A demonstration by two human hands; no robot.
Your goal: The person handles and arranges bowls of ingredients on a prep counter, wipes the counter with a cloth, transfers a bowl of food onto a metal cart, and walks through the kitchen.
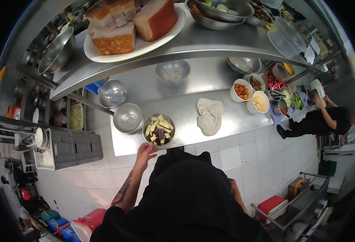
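A steel bowl holding cut eggplant pieces, pale flesh with dark purple skin, rests at the near edge of the steel counter. My left hand is at this bowl's near-left rim, its fingers closed on the edge. Of my right arm only the forearm shows beside my body; the hand is hidden. Two steel bowls, one touching or almost touching the eggplant bowl and another behind it, stand to the left. A crumpled beige cloth lies on the counter to the right.
An upper shelf carries a white platter of roast pork blocks. White tubs of food, one pale-filled, and red-handled scissors stand at right. Another person works there. A grey crate sits left.
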